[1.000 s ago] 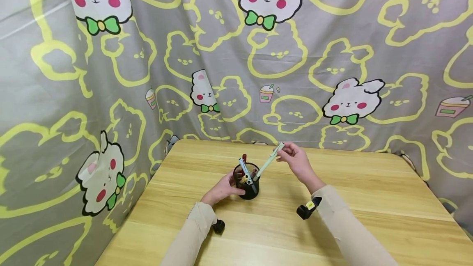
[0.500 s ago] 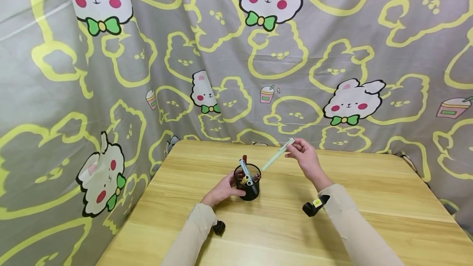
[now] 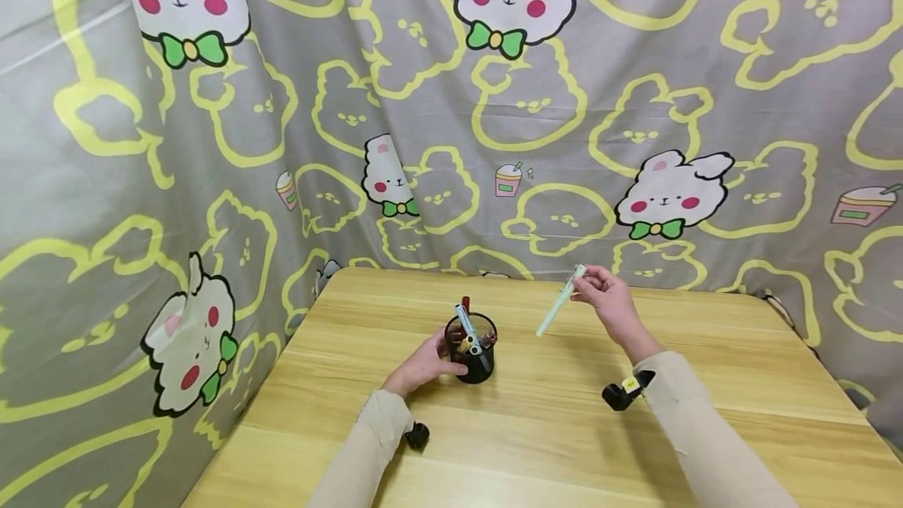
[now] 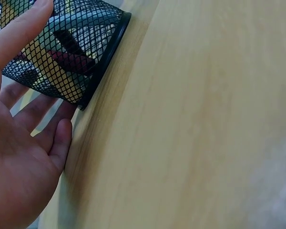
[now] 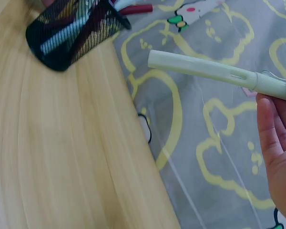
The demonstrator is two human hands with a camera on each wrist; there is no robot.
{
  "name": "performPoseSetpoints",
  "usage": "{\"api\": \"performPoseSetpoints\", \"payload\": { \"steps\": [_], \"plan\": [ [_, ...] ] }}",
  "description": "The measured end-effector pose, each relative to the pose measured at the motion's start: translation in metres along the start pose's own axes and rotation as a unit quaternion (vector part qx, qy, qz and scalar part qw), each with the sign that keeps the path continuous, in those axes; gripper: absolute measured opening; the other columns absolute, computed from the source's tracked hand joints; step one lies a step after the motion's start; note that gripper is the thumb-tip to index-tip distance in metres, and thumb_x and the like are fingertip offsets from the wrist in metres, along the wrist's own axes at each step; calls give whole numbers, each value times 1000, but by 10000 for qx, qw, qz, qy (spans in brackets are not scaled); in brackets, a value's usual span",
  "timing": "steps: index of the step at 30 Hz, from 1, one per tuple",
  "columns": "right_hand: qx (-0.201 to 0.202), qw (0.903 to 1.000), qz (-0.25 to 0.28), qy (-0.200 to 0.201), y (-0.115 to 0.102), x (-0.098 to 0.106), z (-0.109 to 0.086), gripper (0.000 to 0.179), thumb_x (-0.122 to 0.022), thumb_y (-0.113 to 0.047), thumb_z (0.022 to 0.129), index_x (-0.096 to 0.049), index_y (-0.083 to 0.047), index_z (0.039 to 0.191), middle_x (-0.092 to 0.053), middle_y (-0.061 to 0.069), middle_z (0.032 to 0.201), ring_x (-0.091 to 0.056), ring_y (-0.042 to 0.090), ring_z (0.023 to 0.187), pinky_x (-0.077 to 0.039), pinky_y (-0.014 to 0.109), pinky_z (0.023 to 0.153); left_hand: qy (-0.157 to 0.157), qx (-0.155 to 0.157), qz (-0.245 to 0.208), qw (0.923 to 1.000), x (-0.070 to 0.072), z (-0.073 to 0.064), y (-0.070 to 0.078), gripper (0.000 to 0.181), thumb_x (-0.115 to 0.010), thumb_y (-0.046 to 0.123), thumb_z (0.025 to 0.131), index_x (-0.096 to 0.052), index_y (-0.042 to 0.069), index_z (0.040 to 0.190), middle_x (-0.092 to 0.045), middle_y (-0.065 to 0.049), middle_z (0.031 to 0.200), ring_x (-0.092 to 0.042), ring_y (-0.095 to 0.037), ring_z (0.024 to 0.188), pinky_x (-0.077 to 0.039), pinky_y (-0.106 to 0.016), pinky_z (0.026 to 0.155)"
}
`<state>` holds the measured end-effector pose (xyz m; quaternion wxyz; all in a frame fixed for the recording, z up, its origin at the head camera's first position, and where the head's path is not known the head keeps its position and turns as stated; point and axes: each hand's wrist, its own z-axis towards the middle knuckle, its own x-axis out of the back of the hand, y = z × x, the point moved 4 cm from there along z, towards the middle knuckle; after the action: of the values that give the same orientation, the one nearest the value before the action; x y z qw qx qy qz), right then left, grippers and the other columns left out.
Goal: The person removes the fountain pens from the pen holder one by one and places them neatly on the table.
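Observation:
A black mesh pen holder [image 3: 478, 367] stands upright on the wooden table, with several pens inside, among them a light blue pen [image 3: 463, 320] and a dark red one [image 3: 466, 303]. My left hand [image 3: 423, 365] holds the pen holder from its left side, thumb in front and fingers around the back. In the left wrist view the thumb lies against the mesh [image 4: 71, 52]. My right hand [image 3: 610, 304] pinches a pale green pen [image 3: 560, 301] near its clip end. That pen hangs tilted above the table, apart from the holder, its other end pointing down and left.
The wooden table [image 3: 508, 445] spreads around both hands. A grey curtain [image 3: 437, 100] with yellow outlines and white rabbit figures hangs behind the table and along its left side. Black wrist cameras [image 3: 621, 395] sit on both sleeves.
My right hand has drawn the pale green pen out of the pen holder and carried it to the right, tipping it steeper lately. The left hand and the holder have stayed put.

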<state>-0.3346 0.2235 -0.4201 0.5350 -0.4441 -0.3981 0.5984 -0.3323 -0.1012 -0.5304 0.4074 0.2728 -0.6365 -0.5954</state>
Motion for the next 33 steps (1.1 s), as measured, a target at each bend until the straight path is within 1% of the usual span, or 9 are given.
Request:
{"api": "performPoseSetpoints", "payload": {
  "steps": [3, 6, 10, 15, 19, 21, 24, 29, 33],
  "plan": [
    [-114, 9998, -174, -55, 3, 9, -1, 11, -60, -8, 93, -57, -9, 103, -68, -5, 86, -65, 6, 78, -54, 26, 74, -9, -23, 7, 10000, 0, 0, 0, 77, -77, 0, 75, -40, 11, 142, -49, -9, 137, -40, -27, 129, -29, -43, 106],
    [-184, 9990, -403, -82, 6, 16, -3, 22, -59, -8, 93, -54, 3, 111, -68, -7, 86, -65, 6, 77, -54, 27, 75, -13, -7, 20, 10000, 0, -1, 0, 78, -78, 1, 74, -40, 11, 142, -50, -9, 137, -41, -25, 129, -29, -41, 106],
    [-192, 9975, -664, -144, 10, 24, -4, 42, -58, -7, 94, -42, 17, 124, -68, -6, 87, -65, 6, 76, -54, 28, 75, -17, -34, 26, 10000, 0, 0, 0, 78, -78, 1, 74, -39, 9, 142, -50, -10, 137, -43, -26, 127, -31, -41, 105],
    [-214, 9962, -819, -191, 16, 32, -5, 46, -60, -8, 93, -40, 16, 127, -69, -1, 90, -65, 7, 75, -54, 29, 72, -42, -65, -37, 10000, -1, 0, 1, 78, -78, 0, 74, -40, 11, 141, -50, -8, 137, -42, -25, 128, -30, -41, 106],
    [-275, 9944, -979, -277, 21, 35, -6, 44, -61, -9, 93, -43, 13, 127, -69, -4, 88, -65, 8, 75, -54, 26, 70, -60, -81, -57, 9999, -1, -1, 2, 77, -77, 0, 75, -41, 11, 141, -49, -9, 137, -42, -25, 128, -30, -42, 106],
    [-334, 9929, -1099, -321, 24, 37, -7, 45, -61, -10, 93, -43, 11, 128, -69, -4, 88, -65, 8, 74, -54, 27, 71, -53, -57, -41, 10000, -1, -1, 2, 77, -77, 1, 75, -40, 12, 142, -49, -9, 137, -43, -25, 127, -31, -41, 105],
    [-370, 9900, -1304, -399, 28, 39, -8, 47, -60, -10, 93, -42, 10, 131, -69, 6, 93, -66, 10, 74, -55, 32, 73, -60, -58, -30, 10000, -1, -1, 3, 77, -77, 1, 75, -40, 11, 142, -49, -9, 137, -44, -25, 127, -32, -41, 105],
    [-390, 9871, -1468, -499, 35, 44, -8, 45, -58, -6, 94, -42, 10, 132, -64, 27, 101, -65, 11, 73, -55, 32, 72, -38, -38, -1, 10000, 0, -1, 2, 76, -77, 0, 75, -41, 11, 141, -50, -8, 137, -42, -24, 128, -30, -40, 106],
    [-400, 9847, -1555, -676, 38, 45, -7, 44, -58, -4, 94, -42, 12, 132, -61, 33, 102, -65, 13, 72, -55, 35, 71, -6, -17, -31, 10000, 0, -1, 1, 77, -77, -1, 75, -40, 10, 141, -49, -9, 137, -42, -25, 128, -29, -41, 106]
  ]
}}
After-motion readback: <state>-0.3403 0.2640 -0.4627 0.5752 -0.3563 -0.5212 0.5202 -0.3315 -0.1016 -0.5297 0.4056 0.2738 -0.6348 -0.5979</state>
